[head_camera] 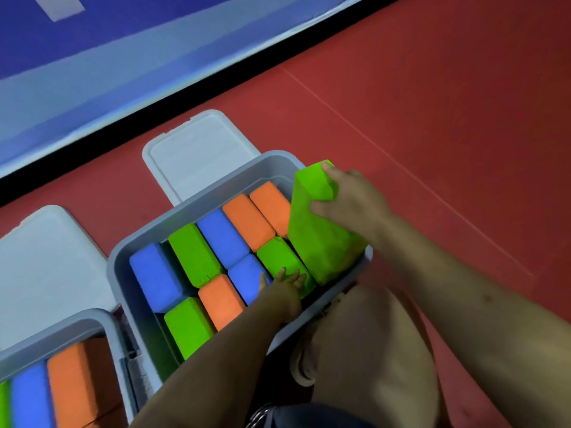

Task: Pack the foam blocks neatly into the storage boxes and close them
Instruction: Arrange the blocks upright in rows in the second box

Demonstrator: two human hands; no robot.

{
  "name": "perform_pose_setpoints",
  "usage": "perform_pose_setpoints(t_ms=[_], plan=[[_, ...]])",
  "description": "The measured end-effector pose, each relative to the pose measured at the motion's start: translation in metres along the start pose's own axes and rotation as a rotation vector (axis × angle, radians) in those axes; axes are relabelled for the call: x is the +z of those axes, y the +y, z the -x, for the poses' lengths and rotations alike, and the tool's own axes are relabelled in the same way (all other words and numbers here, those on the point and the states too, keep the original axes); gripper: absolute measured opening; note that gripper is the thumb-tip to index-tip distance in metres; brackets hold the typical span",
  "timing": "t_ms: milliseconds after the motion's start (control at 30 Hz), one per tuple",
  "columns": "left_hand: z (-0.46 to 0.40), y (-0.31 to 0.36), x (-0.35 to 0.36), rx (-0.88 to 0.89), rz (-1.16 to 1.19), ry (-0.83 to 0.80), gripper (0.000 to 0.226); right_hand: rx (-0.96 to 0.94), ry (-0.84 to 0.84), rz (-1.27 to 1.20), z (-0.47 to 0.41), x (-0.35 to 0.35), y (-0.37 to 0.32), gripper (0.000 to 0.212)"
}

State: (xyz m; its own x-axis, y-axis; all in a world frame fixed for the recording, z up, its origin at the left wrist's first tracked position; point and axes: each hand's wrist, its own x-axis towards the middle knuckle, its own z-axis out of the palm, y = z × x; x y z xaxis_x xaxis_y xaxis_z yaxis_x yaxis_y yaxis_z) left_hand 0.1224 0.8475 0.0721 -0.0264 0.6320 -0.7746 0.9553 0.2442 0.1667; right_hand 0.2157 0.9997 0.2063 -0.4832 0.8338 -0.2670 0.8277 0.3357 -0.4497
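Observation:
A grey storage box (197,208) stands on the red floor, filled with several blue, green and orange foam blocks on end. My right hand (349,202) grips a large green block (318,236), tilted at the box's right end, its lower part inside the box. Inside the box my left hand (284,291) lies with fingers straight, touching a green block (278,254) and a blue block (244,273). At the lower left is a second grey box (61,322) holding orange, blue and green blocks.
Two pale lids lie flat on the floor: one lid (197,149) behind the middle box, the other lid (46,261) behind the left box. My bent knee (370,344) is beside the box's near rim. A blue wall with a black base strip (154,103) runs behind.

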Motion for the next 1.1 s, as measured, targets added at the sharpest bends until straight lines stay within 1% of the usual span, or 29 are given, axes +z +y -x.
perform_pose_setpoints(t_ms=[200,300,400,467,533,600,633,667,700,767,800,833,867,933,967,1000,1067,1100], plan=[[0.011,-0.003,-0.001,-0.045,0.037,0.038,0.073,-0.022,0.022,0.018,-0.004,0.015,-0.005,0.085],[0.016,-0.007,0.002,-0.049,0.054,0.058,0.075,-0.05,-0.013,0.075,0.006,0.036,-0.005,0.085],[0.017,-0.012,0.007,-0.036,0.108,0.056,0.074,-0.086,-0.018,0.05,0.006,0.051,-0.004,0.086],[0.016,-0.013,0.008,-0.022,0.138,0.052,0.073,-0.128,-0.065,0.02,0.001,0.052,-0.001,0.088],[0.013,-0.015,0.013,-0.004,0.153,0.042,0.072,-0.144,-0.15,0.009,-0.002,0.05,0.003,0.091],[0.008,-0.02,0.017,0.019,0.137,0.017,0.07,-0.113,-0.258,-0.004,-0.004,0.049,0.009,0.095],[0.005,-0.023,0.019,0.032,0.173,0.013,0.069,-0.091,-0.299,-0.004,-0.005,0.052,0.012,0.098],[0.003,-0.024,0.019,0.042,0.288,0.036,0.066,-0.075,-0.333,0.009,-0.005,0.055,0.015,0.1],[0.003,-0.024,0.017,0.033,0.496,0.086,0.059,-0.061,-0.359,0.029,-0.006,0.059,0.017,0.101],[0.01,-0.021,0.0,-0.035,1.011,0.252,0.036,-0.013,-0.392,0.07,-0.01,0.063,0.021,0.099],[0.014,-0.02,-0.012,-0.056,1.258,0.335,0.03,0.016,-0.401,0.074,-0.01,0.062,0.022,0.096],[0.014,-0.022,-0.026,-0.056,1.442,0.401,0.031,0.04,-0.407,0.047,-0.01,0.061,0.022,0.093],[0.012,-0.026,-0.039,-0.04,1.513,0.45,0.035,0.052,-0.416,-0.013,-0.009,0.06,0.02,0.092],[0.006,-0.032,-0.061,-0.003,1.531,0.507,0.038,0.008,-0.435,-0.115,0.0,0.067,0.011,0.094],[0.001,-0.035,-0.07,-0.018,1.491,0.541,0.037,-0.033,-0.41,-0.115,0.008,0.075,0.006,0.096],[-0.006,-0.039,-0.078,-0.057,1.418,0.576,0.036,-0.058,-0.351,-0.097,0.016,0.084,0.0,0.096],[-0.017,-0.043,-0.09,-0.118,1.261,0.549,0.038,-0.02,-0.231,-0.075,0.022,0.091,-0.007,0.093],[-0.024,-0.045,-0.094,-0.125,1.22,0.517,0.038,0.007,-0.203,-0.08,0.02,0.09,-0.009,0.091]])
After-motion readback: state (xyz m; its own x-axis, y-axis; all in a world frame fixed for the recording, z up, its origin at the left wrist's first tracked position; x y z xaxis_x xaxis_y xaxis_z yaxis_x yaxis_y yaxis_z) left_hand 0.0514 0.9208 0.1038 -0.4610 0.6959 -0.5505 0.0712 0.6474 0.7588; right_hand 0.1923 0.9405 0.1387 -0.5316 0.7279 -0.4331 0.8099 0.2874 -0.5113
